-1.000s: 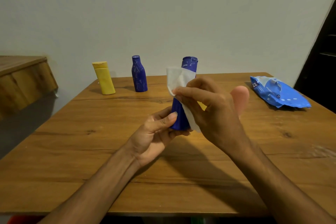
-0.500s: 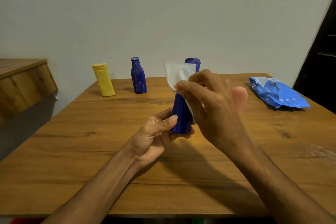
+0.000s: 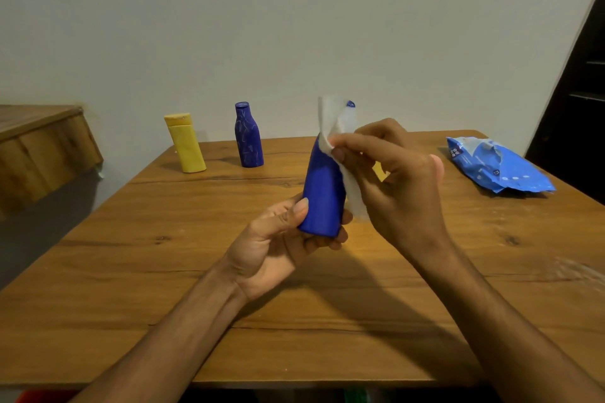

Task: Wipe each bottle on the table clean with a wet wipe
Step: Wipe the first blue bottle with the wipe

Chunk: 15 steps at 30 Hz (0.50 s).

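The base of a blue bottle (image 3: 322,193) is gripped by the left hand (image 3: 278,239), with the thumb laid on the near left side and the fingers curled under and round the bottom. The bottle is held upright above the table (image 3: 163,271), tilted slightly to the right, in front of the body and between the two hands. A white wet wipe (image 3: 337,121) is pinched by the right hand (image 3: 399,183) and pressed against the upper right side of the bottle. The neck and most of the cap are covered by the wipe, so that only a small part of the blue cap is seen above it; a loose end of the wipe hangs down between the bottle and the right palm.

Farther back on the table, to the left of the hands, a second blue bottle (image 3: 248,136) with pale markings is stood upright, and a yellow bottle (image 3: 186,144) is stood just to its left, apart from it. At the far right edge of the table a crumpled blue wipe pack (image 3: 497,163) is laid flat. A wooden ledge (image 3: 42,147) is seen against the wall at the left.
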Tool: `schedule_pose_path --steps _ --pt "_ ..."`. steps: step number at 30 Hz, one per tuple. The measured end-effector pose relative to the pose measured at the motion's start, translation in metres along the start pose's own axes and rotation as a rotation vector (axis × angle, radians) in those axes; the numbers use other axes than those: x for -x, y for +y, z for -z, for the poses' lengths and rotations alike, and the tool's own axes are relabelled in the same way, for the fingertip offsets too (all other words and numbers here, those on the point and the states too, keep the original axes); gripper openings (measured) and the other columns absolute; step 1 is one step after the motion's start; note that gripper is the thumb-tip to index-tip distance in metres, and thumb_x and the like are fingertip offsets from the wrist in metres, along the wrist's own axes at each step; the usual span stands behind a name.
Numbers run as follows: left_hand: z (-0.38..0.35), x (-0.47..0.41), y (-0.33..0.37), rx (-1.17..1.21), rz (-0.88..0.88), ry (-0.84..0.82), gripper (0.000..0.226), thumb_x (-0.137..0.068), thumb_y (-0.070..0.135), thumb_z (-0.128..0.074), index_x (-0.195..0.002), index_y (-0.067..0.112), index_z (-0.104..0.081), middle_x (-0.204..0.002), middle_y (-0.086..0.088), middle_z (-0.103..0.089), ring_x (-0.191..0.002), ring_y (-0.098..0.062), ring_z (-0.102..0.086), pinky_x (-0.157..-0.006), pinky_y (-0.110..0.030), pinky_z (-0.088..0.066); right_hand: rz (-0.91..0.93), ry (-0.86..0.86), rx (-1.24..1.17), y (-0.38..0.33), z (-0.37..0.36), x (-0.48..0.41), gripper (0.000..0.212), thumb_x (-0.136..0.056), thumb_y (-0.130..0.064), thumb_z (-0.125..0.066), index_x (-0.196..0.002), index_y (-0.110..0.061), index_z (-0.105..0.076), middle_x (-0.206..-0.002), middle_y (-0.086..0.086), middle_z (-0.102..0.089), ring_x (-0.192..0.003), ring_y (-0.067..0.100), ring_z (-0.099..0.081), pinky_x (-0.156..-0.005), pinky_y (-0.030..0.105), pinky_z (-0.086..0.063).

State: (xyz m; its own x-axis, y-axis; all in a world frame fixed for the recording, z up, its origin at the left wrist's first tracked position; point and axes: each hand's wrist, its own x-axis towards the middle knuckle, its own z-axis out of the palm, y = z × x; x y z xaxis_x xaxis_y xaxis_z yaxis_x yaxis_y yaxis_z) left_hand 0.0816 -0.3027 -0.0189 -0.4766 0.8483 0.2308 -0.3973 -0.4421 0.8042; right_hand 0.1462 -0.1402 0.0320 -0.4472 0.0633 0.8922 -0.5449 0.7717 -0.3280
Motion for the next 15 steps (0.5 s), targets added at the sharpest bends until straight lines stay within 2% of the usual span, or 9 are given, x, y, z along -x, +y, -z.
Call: schedule_pose_path --steps 2,5,7,11,15 --pt "0.0001 -0.0008 -0.0009 0.03 0.006 -0.013 0.052 -0.086 0.02 -0.07 -0.131 -0.001 -0.055 -0.115 -0.024 -0.061 -0.099 -0.031 -0.061 -0.089 -0.037 -0.053 -0.055 0.047 -0.049 0.0003 -0.0003 0.0003 0.021 -0.087 -0.011 -0.067 -0.107 -0.01 -0.069 -0.095 0.001 -0.06 -0.085 0.004 -0.057 -0.066 0.011 -0.045" --pt "0.0021 -0.0013 -0.0003 0.062 -0.022 -0.014 0.046 -0.088 0.02 -0.067 -0.129 0.001 -0.057 -0.114 -0.023 -0.062 -0.1 -0.032 -0.061 -0.09 -0.038 -0.053 -0.114 -0.041 -0.188 -0.0007 -0.0046 0.0065 0.022 -0.085 -0.011 -0.068 -0.106 -0.018 -0.069 -0.096 0.004 -0.062 -0.088 0.013 -0.06 -0.067 0.023 -0.052" --pt "0.0027 -0.0019 0.0011 0.064 -0.027 -0.011 0.045 -0.088 0.021 -0.067 -0.128 0.001 -0.058 -0.114 -0.023 -0.061 -0.1 -0.032 -0.061 -0.09 -0.038 -0.053 -0.137 -0.068 -0.216 -0.0017 -0.0056 0.0076 0.024 -0.085 -0.013 -0.068 -0.108 -0.021 -0.066 -0.098 0.004 -0.062 -0.09 0.013 -0.06 -0.069 0.027 -0.053" --pt "0.0017 -0.0018 0.0016 0.049 -0.022 -0.015 0.048 -0.089 0.022 -0.065 -0.132 0.001 -0.055 -0.114 -0.023 -0.059 -0.1 -0.03 -0.059 -0.09 -0.036 -0.051 -0.183 0.096 -0.189 -0.0021 -0.0066 0.0047 0.02 -0.085 -0.013 -0.07 -0.105 -0.012 -0.07 -0.095 0.003 -0.067 -0.088 0.01 -0.064 -0.071 0.023 -0.055" --pt "0.0025 -0.0003 0.0025 0.076 -0.029 -0.026 0.051 -0.089 0.021 -0.066 -0.134 0.001 -0.053 -0.114 -0.022 -0.059 -0.1 -0.03 -0.06 -0.091 -0.037 -0.052 -0.321 0.105 -0.319 -0.0043 -0.0083 0.0055 0.022 -0.085 -0.012 -0.07 -0.106 -0.008 -0.07 -0.099 0.004 -0.07 -0.093 0.013 -0.068 -0.077 0.029 -0.058"
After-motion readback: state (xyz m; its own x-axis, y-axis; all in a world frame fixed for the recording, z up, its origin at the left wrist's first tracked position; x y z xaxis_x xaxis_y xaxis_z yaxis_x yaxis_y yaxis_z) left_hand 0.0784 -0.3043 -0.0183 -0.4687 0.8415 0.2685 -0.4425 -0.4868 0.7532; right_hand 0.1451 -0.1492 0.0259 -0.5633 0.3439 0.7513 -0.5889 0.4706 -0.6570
